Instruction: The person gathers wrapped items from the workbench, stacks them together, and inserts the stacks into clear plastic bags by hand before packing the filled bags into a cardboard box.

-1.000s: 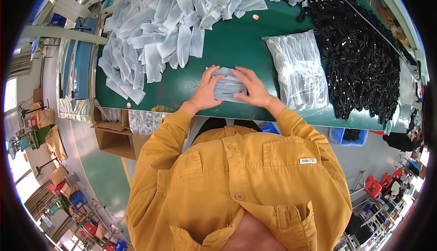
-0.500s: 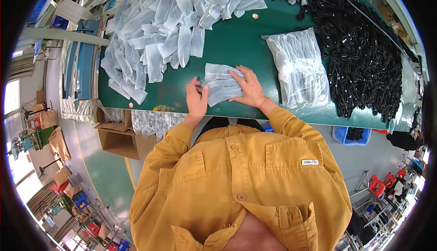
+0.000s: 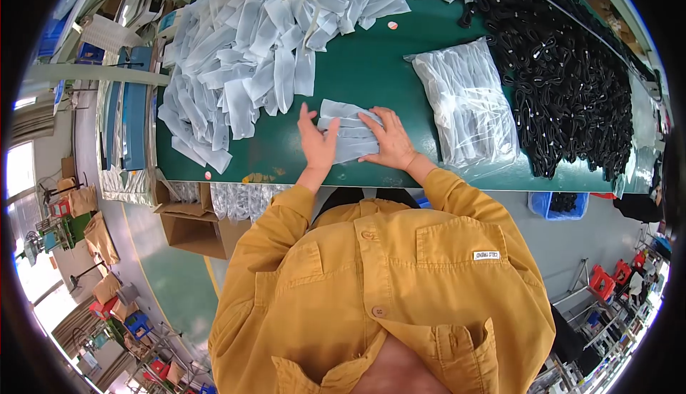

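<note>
In the head view, the left hand (image 3: pixel 318 147) is raised at the near left side of a small set of pale strips (image 3: pixel 348 133), fingers spread and thumb apart from them; whether the thumb touches the nearest edge, I cannot tell. The right hand (image 3: pixel 391 140) lies over the right end of the set, fingers and thumb parted, fingertips on the upper face and thumb by the lower corner. With the left hand opened out like that, the right one seems to do most of the steadying. The set rests on the green tabletop (image 3: pixel 357 62), close to its front edge, between the two hands

The strips look thin, soft and milky, lying side by side in shallow ridges with slightly uneven ends. Beyond and to the left spreads a loose pile of similar strips (image 3: pixel 250 44), long, flat and tangled at all angles. To the right sits a clear plastic bag (image 3: pixel 468 105), plump and roughly rectangular, its film crinkled and shiny over pale contents. Just past it, black looped cords (image 3: pixel 564 87) form a dense, knotty mass. Below the tabletop are an open cardboard box (image 3: pixel 193 233) and a smooth blue bin (image 3: pixel 559 207)
</note>
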